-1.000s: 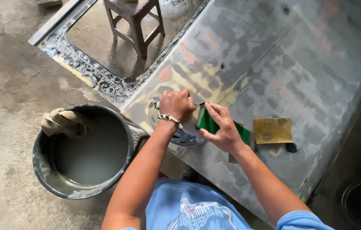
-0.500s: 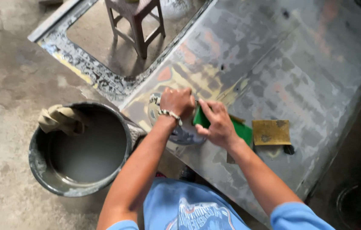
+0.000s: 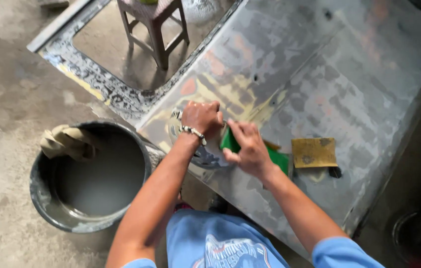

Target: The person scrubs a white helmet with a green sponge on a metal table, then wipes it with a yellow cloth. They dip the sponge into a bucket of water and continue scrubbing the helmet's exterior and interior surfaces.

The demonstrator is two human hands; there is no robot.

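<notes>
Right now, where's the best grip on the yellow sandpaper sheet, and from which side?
The sandpaper lies flat and alone on the panel, right of the right hand. Probably pinch its free right edge, coming in from the right: the green pad crowds its left, a small dark object its lower right corner.

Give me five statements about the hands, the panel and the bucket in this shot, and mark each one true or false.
1. The left hand wears a beaded bracelet at the wrist. True.
2. The right hand rests on a green pad lying on the grey panel. True.
3. The bucket stands on top of the panel. False: it stands on the concrete floor, beside the panel's edge.
4. A cloth hangs over the bucket's rim. True.
5. The yellow sheet of sandpaper is held in the left hand. False: it lies on the panel by itself, beyond the right hand, with neither hand touching it.
</notes>
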